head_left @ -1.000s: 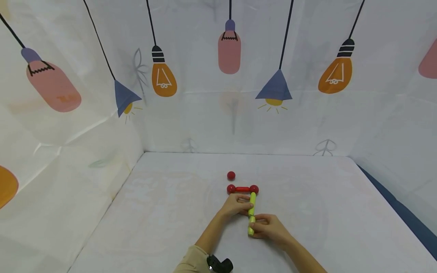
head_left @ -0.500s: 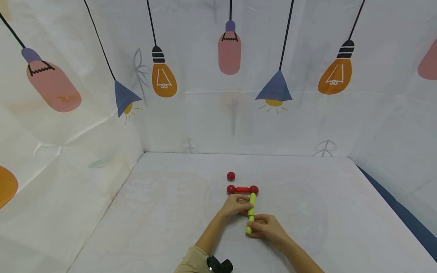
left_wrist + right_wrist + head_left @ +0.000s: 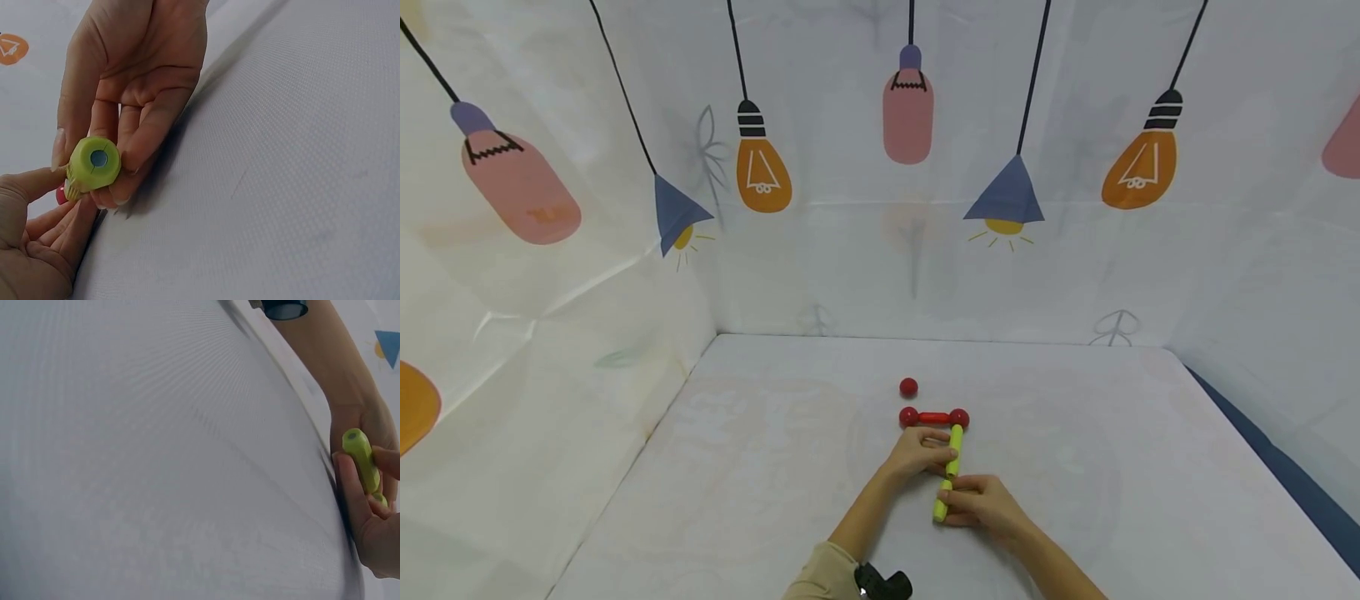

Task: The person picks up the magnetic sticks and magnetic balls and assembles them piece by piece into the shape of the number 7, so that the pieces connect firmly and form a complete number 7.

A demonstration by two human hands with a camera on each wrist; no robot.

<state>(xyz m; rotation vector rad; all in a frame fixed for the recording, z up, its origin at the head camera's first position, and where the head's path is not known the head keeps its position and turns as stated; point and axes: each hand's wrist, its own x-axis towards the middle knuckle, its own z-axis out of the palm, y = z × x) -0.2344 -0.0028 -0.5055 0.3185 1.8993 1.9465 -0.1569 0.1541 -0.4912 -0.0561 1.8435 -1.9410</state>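
Observation:
In the head view, my left hand pinches the far yellow-green magnetic rod between thumb and fingers. Its far end meets a red ball. My right hand pinches a second yellow-green rod, placed end to end with the first and slanting toward the lower left. The left wrist view shows the near rod's end face, with a blue-grey disc in its middle. A short red rod joins that ball to another red ball on its left.
A loose red ball lies behind the joined pieces. All of it is on a white table, enclosed by white sheeting printed with lamps. A dark wrist camera is strapped on the left forearm.
The near rod has swung at its near end to the left, so the two rods now form a bend. My right hand has shifted slightly left; my left hand keeps its place.

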